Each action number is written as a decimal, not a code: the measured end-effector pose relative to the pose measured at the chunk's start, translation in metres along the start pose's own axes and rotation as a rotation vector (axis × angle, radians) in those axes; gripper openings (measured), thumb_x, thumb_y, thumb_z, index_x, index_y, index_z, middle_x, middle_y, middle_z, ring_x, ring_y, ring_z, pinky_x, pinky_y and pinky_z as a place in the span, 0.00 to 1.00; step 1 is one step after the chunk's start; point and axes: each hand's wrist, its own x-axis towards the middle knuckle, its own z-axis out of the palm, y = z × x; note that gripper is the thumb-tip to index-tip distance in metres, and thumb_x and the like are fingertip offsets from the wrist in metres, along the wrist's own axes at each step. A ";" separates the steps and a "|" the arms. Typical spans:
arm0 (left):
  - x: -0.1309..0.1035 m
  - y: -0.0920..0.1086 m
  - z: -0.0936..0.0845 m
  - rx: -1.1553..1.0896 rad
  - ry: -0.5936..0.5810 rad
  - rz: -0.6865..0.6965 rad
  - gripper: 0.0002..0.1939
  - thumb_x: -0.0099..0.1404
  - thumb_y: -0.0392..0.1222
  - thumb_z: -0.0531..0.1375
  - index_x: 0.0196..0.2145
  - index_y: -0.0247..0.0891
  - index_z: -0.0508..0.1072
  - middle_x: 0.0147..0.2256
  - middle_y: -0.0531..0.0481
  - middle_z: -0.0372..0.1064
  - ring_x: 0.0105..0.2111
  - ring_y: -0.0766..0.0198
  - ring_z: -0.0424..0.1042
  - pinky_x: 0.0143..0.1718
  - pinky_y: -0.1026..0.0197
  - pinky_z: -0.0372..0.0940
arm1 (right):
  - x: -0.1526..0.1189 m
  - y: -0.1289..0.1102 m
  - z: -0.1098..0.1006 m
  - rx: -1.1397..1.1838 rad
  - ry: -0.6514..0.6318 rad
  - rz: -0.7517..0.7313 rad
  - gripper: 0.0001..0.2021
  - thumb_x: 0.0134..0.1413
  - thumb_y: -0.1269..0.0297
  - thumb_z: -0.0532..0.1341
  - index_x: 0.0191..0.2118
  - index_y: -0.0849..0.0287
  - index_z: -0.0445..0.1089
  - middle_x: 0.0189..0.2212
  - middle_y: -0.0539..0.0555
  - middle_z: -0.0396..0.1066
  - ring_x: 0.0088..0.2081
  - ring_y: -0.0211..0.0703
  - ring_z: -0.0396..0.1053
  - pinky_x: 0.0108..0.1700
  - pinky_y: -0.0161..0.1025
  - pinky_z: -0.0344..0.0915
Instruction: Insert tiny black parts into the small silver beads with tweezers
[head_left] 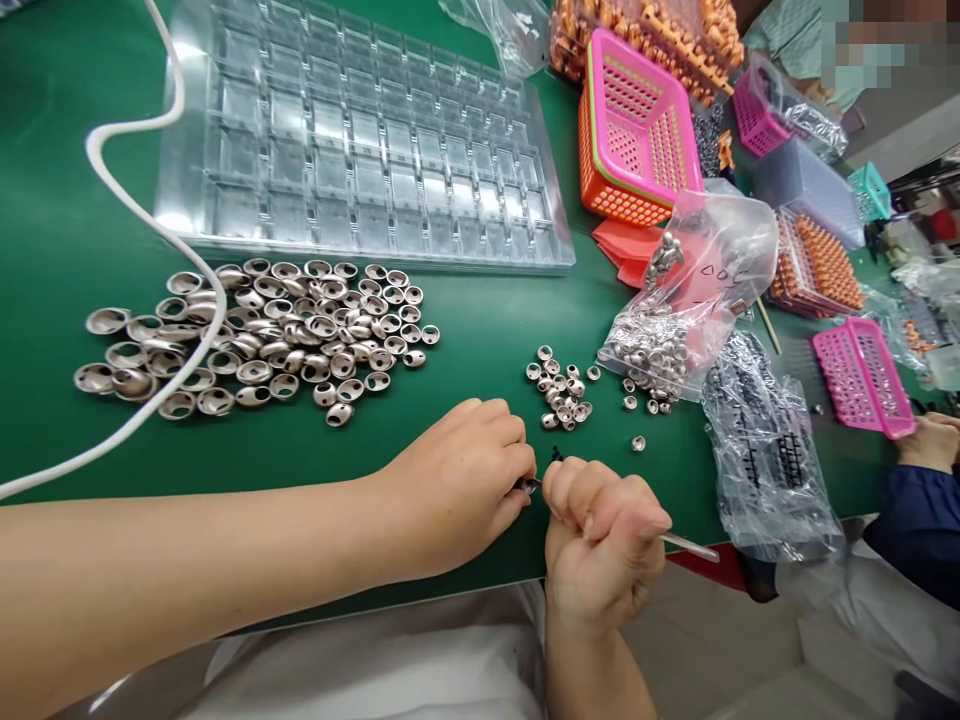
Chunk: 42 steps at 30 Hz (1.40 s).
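Observation:
My left hand [469, 480] is closed in a pinch at the table's front edge, with a small metal ring [529, 486] between its fingertips, mostly hidden. Right beside it, my right hand [604, 530] makes a fist around a thin, pale rod-shaped tool [691, 546]. One end of that tool sticks out to the right, and its tip points at the piece in my left hand. Just beyond the hands lies a small pile of silver metal rings [562, 390]. Further left, a large heap of bigger oval metal rings [300, 330] is spread out.
A clear compartment tray [367, 255] lies at the back, and a white cable [187, 250] crosses the large heap. To the right are stacked baskets [694, 165], a bag of metal parts [720, 260] and a plastic-wrapped bundle [772, 470]. Another person's hand [930, 440] shows far right.

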 end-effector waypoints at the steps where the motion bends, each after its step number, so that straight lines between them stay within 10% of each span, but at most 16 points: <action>1: 0.000 0.000 0.000 0.001 0.000 -0.001 0.03 0.66 0.35 0.64 0.35 0.36 0.79 0.34 0.48 0.72 0.39 0.56 0.67 0.41 0.53 0.60 | 0.000 0.000 0.000 -0.005 0.001 0.001 0.22 0.72 0.53 0.50 0.25 0.56 0.56 0.20 0.44 0.47 0.21 0.34 0.52 0.25 0.36 0.51; 42: 0.000 0.000 -0.001 0.011 -0.033 -0.007 0.05 0.68 0.36 0.62 0.34 0.36 0.78 0.34 0.48 0.71 0.39 0.56 0.66 0.40 0.52 0.60 | 0.004 -0.006 0.008 -0.046 0.019 0.070 0.24 0.71 0.51 0.51 0.23 0.56 0.52 0.18 0.43 0.45 0.19 0.34 0.49 0.23 0.36 0.49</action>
